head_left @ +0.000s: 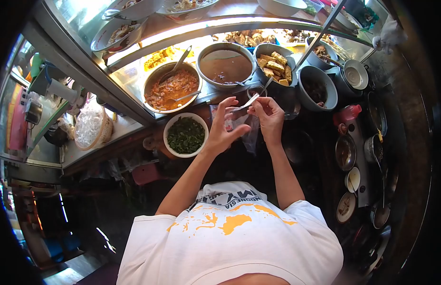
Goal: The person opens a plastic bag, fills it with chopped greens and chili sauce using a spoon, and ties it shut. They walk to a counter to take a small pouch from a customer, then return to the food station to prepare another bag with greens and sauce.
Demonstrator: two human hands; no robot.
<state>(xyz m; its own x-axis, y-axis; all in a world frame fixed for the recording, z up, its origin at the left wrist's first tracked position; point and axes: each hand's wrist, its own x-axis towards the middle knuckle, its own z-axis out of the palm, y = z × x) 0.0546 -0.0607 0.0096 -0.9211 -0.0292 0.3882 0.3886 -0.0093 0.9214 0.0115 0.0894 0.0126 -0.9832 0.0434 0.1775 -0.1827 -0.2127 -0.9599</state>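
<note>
Both of my hands are raised over the dark counter and hold a small clear plastic bag (243, 127) between them. My left hand (223, 127) pinches the bag's left edge with thumb and fingers. My right hand (269, 116) grips the right edge near the top. A metal spoon (256, 96) lies just beyond my fingertips, its handle pointing toward the pots; I cannot tell whether a hand holds it. A white bowl of chopped green leaves (186, 135) sits just left of my left hand.
Behind the hands stand a pot of orange-red curry (172, 89) with a ladle, a pot of brown sauce (225, 66), a pot of fried tofu pieces (276, 64) and a dark pot (317, 89). A red-capped bottle (349, 113) and small pans stand at right, a basket (91, 124) at left.
</note>
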